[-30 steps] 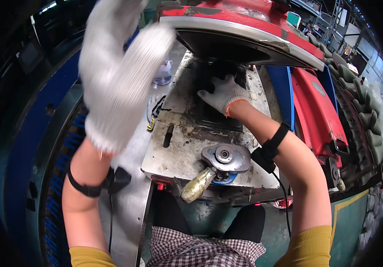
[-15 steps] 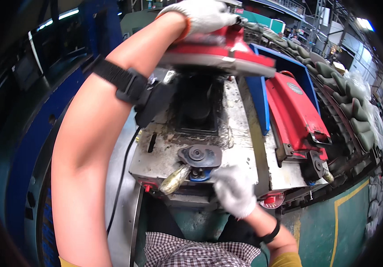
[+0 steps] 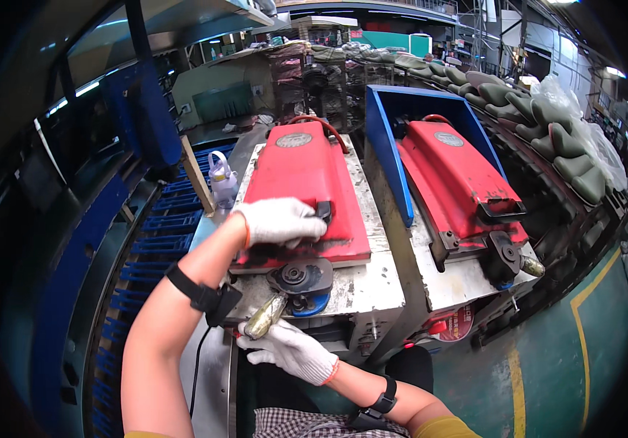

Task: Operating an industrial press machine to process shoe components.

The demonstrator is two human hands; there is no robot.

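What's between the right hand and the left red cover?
Head view: the pale handle, at the fingers of the right hand, then the dark latch by the near edge of the left red cover.

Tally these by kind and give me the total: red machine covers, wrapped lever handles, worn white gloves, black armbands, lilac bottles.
Red machine covers: 2
Wrapped lever handles: 2
Worn white gloves: 2
Black armbands: 2
Lilac bottle: 1
Total: 9
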